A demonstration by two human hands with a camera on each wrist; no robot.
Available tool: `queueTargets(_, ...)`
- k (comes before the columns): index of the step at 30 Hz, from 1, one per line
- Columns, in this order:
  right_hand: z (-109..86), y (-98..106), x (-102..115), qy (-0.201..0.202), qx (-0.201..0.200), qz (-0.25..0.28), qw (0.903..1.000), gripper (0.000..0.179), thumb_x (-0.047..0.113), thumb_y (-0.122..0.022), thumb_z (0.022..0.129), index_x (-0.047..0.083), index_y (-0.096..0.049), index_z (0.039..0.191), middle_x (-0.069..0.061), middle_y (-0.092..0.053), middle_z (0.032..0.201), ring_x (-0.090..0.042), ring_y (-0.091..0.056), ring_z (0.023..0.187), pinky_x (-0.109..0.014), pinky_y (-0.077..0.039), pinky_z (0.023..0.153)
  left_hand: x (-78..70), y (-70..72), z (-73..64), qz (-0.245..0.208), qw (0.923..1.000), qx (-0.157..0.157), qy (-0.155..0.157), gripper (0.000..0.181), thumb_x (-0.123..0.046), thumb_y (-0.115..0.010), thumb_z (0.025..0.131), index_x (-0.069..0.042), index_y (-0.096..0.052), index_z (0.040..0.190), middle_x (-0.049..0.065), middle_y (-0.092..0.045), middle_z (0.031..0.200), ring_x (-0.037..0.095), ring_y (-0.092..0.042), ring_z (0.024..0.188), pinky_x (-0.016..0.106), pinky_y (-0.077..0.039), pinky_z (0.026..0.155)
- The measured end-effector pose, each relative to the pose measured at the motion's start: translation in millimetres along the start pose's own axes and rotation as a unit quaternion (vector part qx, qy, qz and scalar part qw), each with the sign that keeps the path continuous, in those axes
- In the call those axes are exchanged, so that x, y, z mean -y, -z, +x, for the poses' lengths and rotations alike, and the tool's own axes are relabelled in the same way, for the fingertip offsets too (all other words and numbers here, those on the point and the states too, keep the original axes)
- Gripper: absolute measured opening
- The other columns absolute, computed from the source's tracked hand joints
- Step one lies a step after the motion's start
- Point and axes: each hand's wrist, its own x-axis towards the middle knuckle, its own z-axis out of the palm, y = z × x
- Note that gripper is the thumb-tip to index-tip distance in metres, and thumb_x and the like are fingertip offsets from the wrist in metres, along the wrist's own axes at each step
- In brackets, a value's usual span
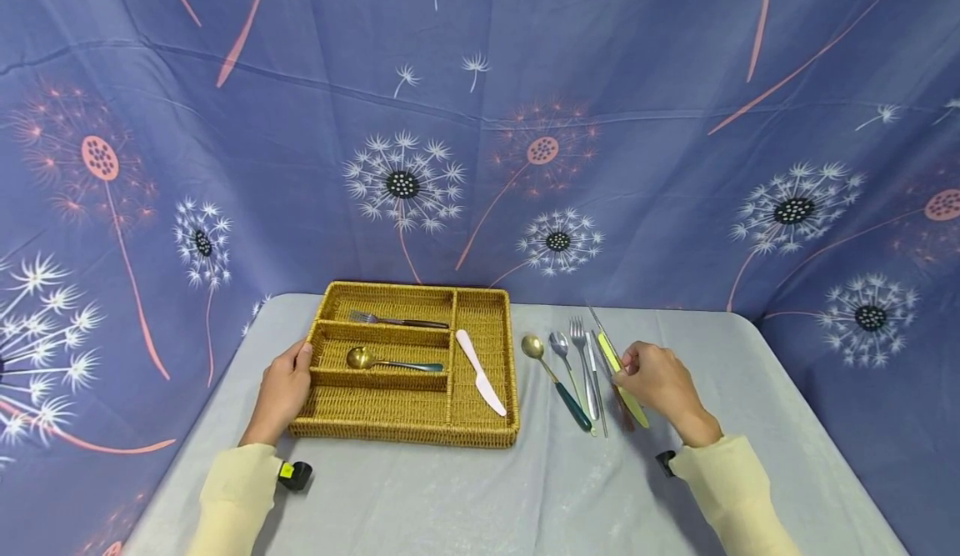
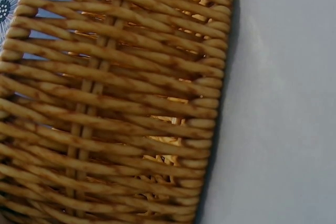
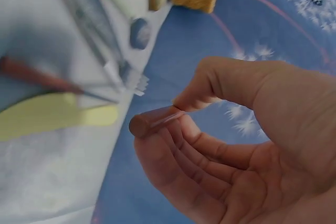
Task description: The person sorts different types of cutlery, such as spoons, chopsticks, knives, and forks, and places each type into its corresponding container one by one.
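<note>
At the left wall of the wicker tray (image 1: 405, 433), my left hand (image 1: 285, 389) grips the rim; the left wrist view shows the woven side (image 2: 115, 98) close up. My right hand (image 1: 663, 383) pinches a brown-handled chopstick (image 3: 155, 120) by its round end, thumb against fingertips. Its thin metal tip points away to the upper left in the head view. Below that hand lies a yellow knife (image 1: 634, 406). Another brown-handled chopstick (image 3: 39, 76) lies next to the knife. In the tray are a fork (image 1: 397, 321), a gold spoon (image 1: 362, 358) and a pink knife (image 1: 480, 377).
Between tray and right hand lie a green-handled gold spoon (image 1: 573, 408), a silver spoon (image 1: 559, 343), a silver fork (image 1: 577, 335) and slim metal cutlery (image 1: 594, 381). Dividers split the tray into several compartments. A blue dandelion-print cloth (image 1: 645, 164) hangs behind the grey-covered table (image 1: 420, 498).
</note>
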Motion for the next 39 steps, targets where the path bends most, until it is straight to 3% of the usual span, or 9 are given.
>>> queueTargets(18,-0.7,4,49,0.08,-0.01,0.018,0.9966,0.009,0.0,-0.069,0.084,0.007,-0.067,0.088,0.005,-0.059,0.07,-0.012,-0.049,0.057,-0.029,-0.039,0.054,1.2,0.3,1.3,0.004,1.0,0.001,-0.008,0.065,-0.041,-0.024,0.119,0.002,-0.033,0.166,0.032,-0.037,0.165,0.055,-0.031,0.153,0.068,-0.026,0.127)
queueTargets(27,2.7,-4,80,0.119,0.031,0.027,0.992,0.013,0.0,-0.07,0.083,0.01,-0.069,0.09,0.008,-0.06,0.071,-0.009,-0.05,0.059,-0.029,-0.043,0.057,2.2,-1.1,0.2,0.0,1.0,-0.003,0.0,0.062,-0.039,-0.026,0.119,0.001,-0.034,0.166,0.031,-0.038,0.165,0.053,-0.032,0.154,0.065,-0.025,0.129)
queueTargets(39,8.9,-20,120,0.183,0.063,0.008,0.9811,0.017,-0.002,-0.072,0.08,0.013,-0.07,0.088,0.011,-0.052,0.062,-0.006,-0.041,0.055,-0.024,-0.036,0.05,1.0,-0.5,0.6,-0.005,1.0,0.002,0.005,0.064,-0.041,-0.025,0.119,0.0,-0.032,0.167,0.03,-0.035,0.167,0.053,-0.029,0.155,0.065,-0.024,0.129)
